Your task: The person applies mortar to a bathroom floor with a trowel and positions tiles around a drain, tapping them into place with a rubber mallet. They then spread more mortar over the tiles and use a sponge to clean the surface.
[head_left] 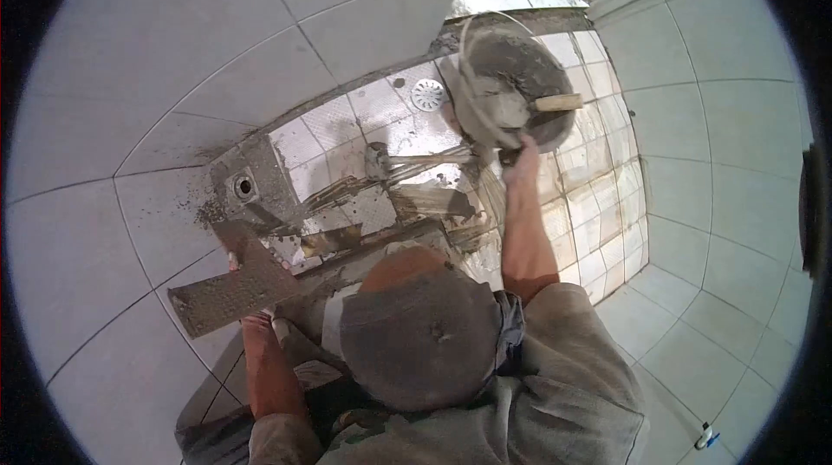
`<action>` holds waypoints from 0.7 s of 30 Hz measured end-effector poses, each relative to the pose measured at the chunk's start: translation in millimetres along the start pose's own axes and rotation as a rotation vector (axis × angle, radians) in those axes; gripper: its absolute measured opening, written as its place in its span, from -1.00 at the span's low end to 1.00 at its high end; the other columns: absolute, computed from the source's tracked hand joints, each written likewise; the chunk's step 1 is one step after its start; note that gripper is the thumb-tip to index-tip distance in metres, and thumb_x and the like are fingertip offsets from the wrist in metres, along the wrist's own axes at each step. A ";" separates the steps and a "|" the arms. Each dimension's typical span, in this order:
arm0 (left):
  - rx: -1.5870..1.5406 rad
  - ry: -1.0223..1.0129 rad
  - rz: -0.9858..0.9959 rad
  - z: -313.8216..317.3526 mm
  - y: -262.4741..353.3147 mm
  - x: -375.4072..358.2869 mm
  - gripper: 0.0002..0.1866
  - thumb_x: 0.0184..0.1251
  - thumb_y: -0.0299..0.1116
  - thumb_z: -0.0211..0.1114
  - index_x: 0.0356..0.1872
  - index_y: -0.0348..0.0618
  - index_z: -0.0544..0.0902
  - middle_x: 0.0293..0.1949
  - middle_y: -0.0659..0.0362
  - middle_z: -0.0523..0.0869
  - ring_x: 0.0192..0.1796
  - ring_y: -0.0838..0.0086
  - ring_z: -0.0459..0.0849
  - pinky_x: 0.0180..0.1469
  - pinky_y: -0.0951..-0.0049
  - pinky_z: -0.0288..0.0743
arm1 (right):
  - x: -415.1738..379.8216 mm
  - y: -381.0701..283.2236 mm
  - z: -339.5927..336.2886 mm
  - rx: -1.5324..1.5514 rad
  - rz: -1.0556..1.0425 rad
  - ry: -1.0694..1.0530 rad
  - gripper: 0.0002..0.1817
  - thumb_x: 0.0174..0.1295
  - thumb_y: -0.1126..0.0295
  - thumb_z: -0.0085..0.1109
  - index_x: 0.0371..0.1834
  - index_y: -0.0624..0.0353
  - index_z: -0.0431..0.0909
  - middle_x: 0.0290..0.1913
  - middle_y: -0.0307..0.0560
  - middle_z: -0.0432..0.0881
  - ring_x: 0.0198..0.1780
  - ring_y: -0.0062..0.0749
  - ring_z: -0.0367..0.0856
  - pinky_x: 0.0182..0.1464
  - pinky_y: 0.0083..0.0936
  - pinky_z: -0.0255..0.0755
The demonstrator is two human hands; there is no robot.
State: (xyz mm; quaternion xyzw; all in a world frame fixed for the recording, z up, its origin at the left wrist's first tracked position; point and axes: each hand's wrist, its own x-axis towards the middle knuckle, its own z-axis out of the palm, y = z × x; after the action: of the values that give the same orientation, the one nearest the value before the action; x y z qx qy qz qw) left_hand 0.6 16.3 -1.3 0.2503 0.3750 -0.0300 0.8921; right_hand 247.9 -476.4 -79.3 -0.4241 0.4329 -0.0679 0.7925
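Your left hand [258,319]: closed on an L-shaped tile piece [236,290], 8 o'clock, rough face up; best supported at the inner corner, its likely weak spot. Your right hand [522,163]: at the near rim of a mortar bucket [471,110], 1 o'clock; blurred, you cannot tell if gripping. Trowel handle [559,103]: inside the bucket; lift mortar in modest loads. Round drain grate [427,95]: 12 o'clock; keep spills off. Pipe opening [245,187]: 9 o'clock; keep clear.
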 end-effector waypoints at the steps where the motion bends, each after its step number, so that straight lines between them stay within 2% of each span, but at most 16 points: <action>1: -0.007 0.008 0.000 2.4 -1.8 1.2 -0.30 0.30 0.26 0.03 0.07 -0.25 0.54 -0.09 -0.14 0.67 -0.12 -0.01 0.64 -0.03 -0.01 0.56 | -22.1 7.9 7.3 -0.009 0.060 0.016 -0.72 0.18 0.17 0.14 -0.20 0.15 0.54 -0.30 -0.11 0.56 -0.35 -0.30 0.49 -0.31 -0.42 0.41; 3: -0.016 0.026 0.010 11.0 -1.6 0.7 -0.30 0.29 0.26 0.04 0.07 -0.25 0.54 -0.08 -0.14 0.66 -0.12 0.00 0.64 -0.04 -0.01 0.56 | -47.5 14.6 10.3 -0.010 0.122 0.029 -0.67 0.20 0.11 0.16 -0.18 0.14 0.54 -0.32 -0.13 0.54 -0.38 -0.34 0.44 -0.34 -0.48 0.37; 5: -0.014 0.040 0.018 13.1 -2.2 -0.7 -0.30 0.29 0.26 0.04 0.07 -0.25 0.54 -0.07 -0.14 0.66 -0.12 0.01 0.64 -0.04 -0.01 0.57 | -61.8 20.9 4.4 -0.194 0.326 -0.069 -0.49 0.20 -0.12 0.16 -0.15 0.15 0.57 -0.31 -0.15 0.57 -0.38 -0.36 0.47 -0.31 -0.40 0.41; 6: -0.020 0.046 0.018 14.0 -2.7 -2.2 -0.30 0.29 0.26 0.04 0.07 -0.25 0.54 -0.07 -0.14 0.66 -0.11 0.01 0.65 -0.04 -0.01 0.57 | -63.6 23.6 -2.7 -0.189 0.334 -0.060 -0.49 0.20 -0.12 0.16 -0.15 0.15 0.57 -0.31 -0.15 0.57 -0.38 -0.36 0.47 -0.31 -0.40 0.41; 8: 0.019 0.006 0.017 -17.8 -3.5 7.8 -0.29 0.27 0.27 0.06 0.07 -0.24 0.54 -0.04 -0.13 0.65 -0.10 0.06 0.64 -0.03 -0.01 0.55 | -58.7 20.7 -18.7 -0.850 0.268 -0.184 -0.34 0.18 -0.27 0.13 -0.21 0.24 0.59 -0.36 -0.15 0.60 -0.38 -0.31 0.53 -0.29 -0.31 0.45; 10: 0.052 -0.024 0.019 -31.6 -2.4 15.1 -0.28 0.26 0.28 0.07 0.08 -0.24 0.54 -0.02 -0.13 0.64 -0.08 0.08 0.64 -0.02 -0.02 0.55 | -52.6 -12.7 -17.2 -1.177 -0.087 -0.461 -0.30 0.19 -0.28 0.12 -0.23 0.30 0.61 -0.41 -0.09 0.64 -0.39 -0.25 0.58 -0.28 -0.26 0.48; 12: 0.064 -0.032 0.017 -24.5 -2.4 14.4 -0.28 0.26 0.28 0.07 0.09 -0.23 0.53 -0.03 -0.12 0.64 -0.08 0.07 0.64 -0.01 -0.03 0.54 | -37.2 -45.9 -6.2 -1.501 -0.438 -0.453 -0.42 0.22 -0.12 0.16 -0.23 0.32 0.60 -0.40 0.02 0.67 -0.35 -0.17 0.64 -0.27 -0.23 0.49; 14: 0.075 -0.035 0.007 -17.2 -3.5 11.6 -0.28 0.26 0.28 0.07 0.10 -0.22 0.53 -0.03 -0.12 0.64 -0.08 0.06 0.64 -0.01 -0.04 0.54 | -8.4 -69.7 12.3 -1.675 -0.819 -0.297 -0.59 0.23 0.05 0.13 -0.27 0.25 0.63 -0.35 0.11 0.69 -0.26 -0.08 0.68 -0.17 -0.18 0.49; 16: 0.086 -0.042 -0.001 -12.2 -2.4 9.2 -0.29 0.26 0.28 0.07 0.11 -0.21 0.52 -0.03 -0.11 0.64 -0.07 0.05 0.64 0.00 -0.06 0.53 | 14.0 -82.7 19.4 -1.884 -1.061 -0.207 -0.72 0.16 0.20 0.14 -0.34 0.20 0.65 -0.31 0.05 0.71 -0.17 -0.08 0.68 0.00 -0.11 0.44; 17: 0.093 -0.043 0.001 -10.9 -3.1 8.1 -0.29 0.26 0.28 0.07 0.11 -0.20 0.52 -0.03 -0.11 0.64 -0.07 0.05 0.64 0.01 -0.06 0.53 | 26.5 -84.3 21.3 -1.874 -1.057 -0.202 -0.72 0.16 0.20 0.14 -0.34 0.20 0.65 -0.31 0.05 0.71 -0.17 -0.08 0.68 0.00 -0.11 0.44; 19: 0.100 -0.042 0.006 -7.6 -1.5 2.6 -0.29 0.26 0.28 0.07 0.12 -0.19 0.51 -0.03 -0.11 0.64 -0.07 0.04 0.63 0.02 -0.07 0.53 | 48.4 -78.9 25.3 -2.403 -0.979 -0.302 -0.78 0.11 0.26 0.16 -0.28 0.11 0.69 -0.19 0.00 0.72 -0.10 -0.18 0.68 0.14 -0.07 0.36; 20: 0.115 -0.043 0.009 -6.5 -3.3 2.8 -0.29 0.27 0.28 0.07 0.13 -0.18 0.51 -0.03 -0.11 0.64 -0.06 0.04 0.63 0.02 -0.08 0.53 | 55.0 -74.6 30.7 -2.394 -0.978 -0.308 -0.78 0.11 0.26 0.16 -0.28 0.11 0.69 -0.19 0.00 0.72 -0.10 -0.18 0.68 0.14 -0.07 0.36; 21: 0.115 -0.043 0.018 -5.5 -2.7 0.3 -0.29 0.27 0.28 0.07 0.13 -0.18 0.51 -0.04 -0.10 0.64 -0.06 0.03 0.63 0.03 -0.09 0.52 | 60.9 -71.0 35.5 -2.522 -0.789 -0.369 -0.77 0.09 0.28 0.17 -0.24 0.09 0.70 -0.15 -0.03 0.73 -0.08 -0.21 0.69 0.17 -0.05 0.33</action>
State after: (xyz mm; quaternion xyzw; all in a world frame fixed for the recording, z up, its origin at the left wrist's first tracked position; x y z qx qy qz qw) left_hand -3.4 16.6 -5.9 0.3037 0.3513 -0.0487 0.8843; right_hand 330.2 -528.4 -56.2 -0.9612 -0.0646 0.2111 -0.1653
